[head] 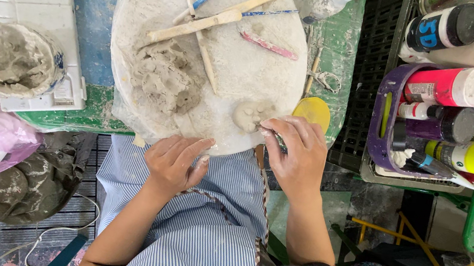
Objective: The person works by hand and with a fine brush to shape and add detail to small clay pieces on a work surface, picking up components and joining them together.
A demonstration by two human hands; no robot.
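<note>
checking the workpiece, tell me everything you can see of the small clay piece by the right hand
The small clay piece is a pale grey, rounded lump with a bumpy top, looking soft and damp. It sits near the front edge of the round white board, to the right of the larger clay mound. The right hand has its fingertips at the piece's right side, pinching something small against it. The left hand rests on the board's edge, apart from it.

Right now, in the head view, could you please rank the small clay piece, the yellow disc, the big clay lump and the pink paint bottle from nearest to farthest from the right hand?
1. Small clay piece, at the right hand's fingertips.
2. Yellow disc, just above the hand.
3. Big clay lump, left on the round board.
4. Pink paint bottle, far right in the tray.
</note>
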